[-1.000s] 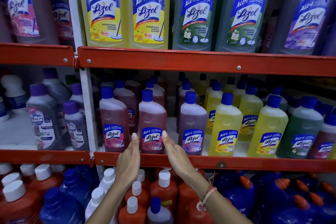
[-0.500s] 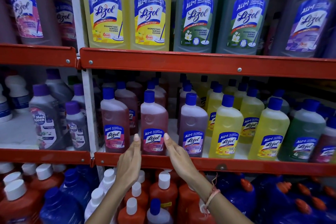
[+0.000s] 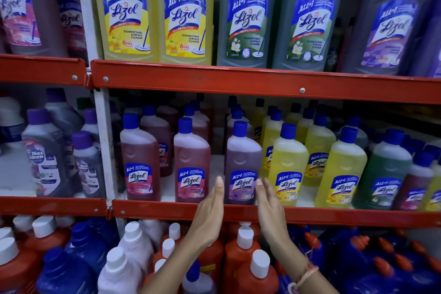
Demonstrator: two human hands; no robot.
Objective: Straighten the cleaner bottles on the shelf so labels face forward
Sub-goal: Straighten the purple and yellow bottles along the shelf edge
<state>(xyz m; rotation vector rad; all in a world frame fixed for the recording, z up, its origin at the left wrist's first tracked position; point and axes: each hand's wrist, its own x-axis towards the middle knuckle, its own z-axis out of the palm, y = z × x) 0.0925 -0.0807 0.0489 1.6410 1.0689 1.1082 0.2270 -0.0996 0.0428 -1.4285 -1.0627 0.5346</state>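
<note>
**Framing the purple bottle, hands flat and apart**

Running across the view, the red middle shelf (image 3: 310, 216) carries a front row of Lizol bottles, labels forward. Purple bottle (image 3: 242, 164) stands upright at the shelf lip between a pink bottle (image 3: 191, 162) and a yellow bottle (image 3: 287, 169). Left hand (image 3: 210, 212) and right hand (image 3: 269, 210) flank its base, fingers straight, gripping nothing. Contact: can't tell.
</note>
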